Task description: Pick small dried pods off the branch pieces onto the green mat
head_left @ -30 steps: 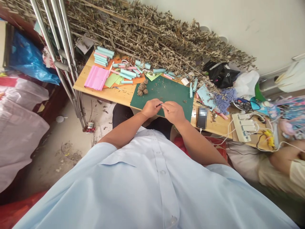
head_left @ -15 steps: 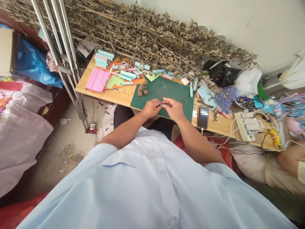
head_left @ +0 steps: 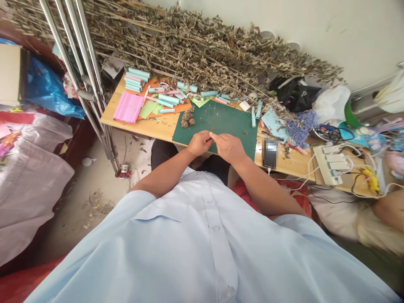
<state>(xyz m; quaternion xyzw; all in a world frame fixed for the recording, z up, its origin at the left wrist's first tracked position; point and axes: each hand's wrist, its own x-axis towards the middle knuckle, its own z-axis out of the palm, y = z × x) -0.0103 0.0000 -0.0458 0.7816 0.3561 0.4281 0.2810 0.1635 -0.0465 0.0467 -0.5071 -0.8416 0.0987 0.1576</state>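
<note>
Over the near edge of a green cutting mat [head_left: 227, 120], my left hand [head_left: 200, 143] and my right hand [head_left: 229, 147] meet at the fingertips. Both are closed, fingers curled inward. Whatever they pinch is too small and too covered to make out. Just beyond my left hand, a clump of brown dried balls [head_left: 188, 117] rests on the mat's left part. Dried leaf crumbs are scattered on the mat.
Dried leafy stalks [head_left: 189, 46] lie along the table's back. Blue and pink paper rolls [head_left: 168, 99] and a pink sheet [head_left: 128, 107] are at left. A phone [head_left: 269, 155], purple cord [head_left: 301, 129] and power strip [head_left: 328, 165] sit right. Metal poles [head_left: 82, 75] stand left. Another person's arm [head_left: 389, 212] shows far right.
My right hand has turned and closed in against the left fingertips, covering the small dark bit that showed between them. The view has shifted slightly.
</note>
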